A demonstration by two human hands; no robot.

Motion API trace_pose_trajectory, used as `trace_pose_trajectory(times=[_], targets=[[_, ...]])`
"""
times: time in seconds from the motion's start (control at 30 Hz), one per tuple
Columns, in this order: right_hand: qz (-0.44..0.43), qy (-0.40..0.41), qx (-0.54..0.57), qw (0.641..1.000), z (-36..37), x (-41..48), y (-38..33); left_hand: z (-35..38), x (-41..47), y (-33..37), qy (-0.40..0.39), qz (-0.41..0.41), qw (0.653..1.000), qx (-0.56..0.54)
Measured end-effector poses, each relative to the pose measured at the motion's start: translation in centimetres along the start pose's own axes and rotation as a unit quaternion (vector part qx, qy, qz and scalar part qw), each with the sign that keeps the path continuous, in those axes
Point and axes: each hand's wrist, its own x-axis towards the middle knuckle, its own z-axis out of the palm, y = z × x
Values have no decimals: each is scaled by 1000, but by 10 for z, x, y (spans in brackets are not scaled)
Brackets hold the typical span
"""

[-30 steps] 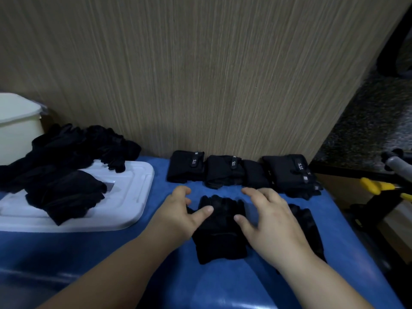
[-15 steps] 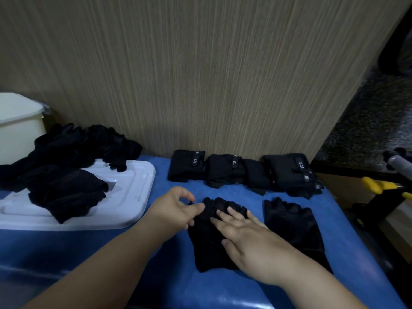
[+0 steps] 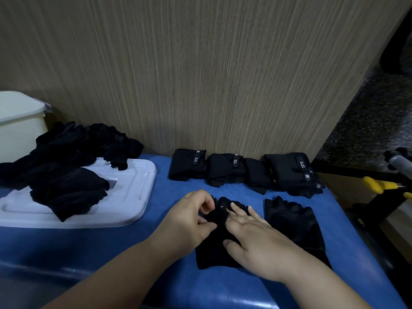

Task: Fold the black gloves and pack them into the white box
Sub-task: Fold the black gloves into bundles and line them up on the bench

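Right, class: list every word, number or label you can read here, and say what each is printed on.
"5.11", white, turned sideways: strap of the left folded glove.
"5.11", likewise: strap of the right folded glove.
Middle folded glove: a similar white strap mark, too blurred to read.
Grey tag on the right folded glove: too small to read.
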Motion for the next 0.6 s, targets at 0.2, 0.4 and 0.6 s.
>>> trace_pose_trajectory(times=[0.2, 0.4, 0.6], targets=[[19, 39, -22, 999, -2, 0, 5, 8, -1, -13, -11, 91, 987, 131], [44, 97, 4, 994, -15, -8, 18, 14, -2, -20, -53, 152, 969, 185], [210, 205, 75, 953, -39, -27, 51, 15, -5, -13, -115, 112, 954, 253]])
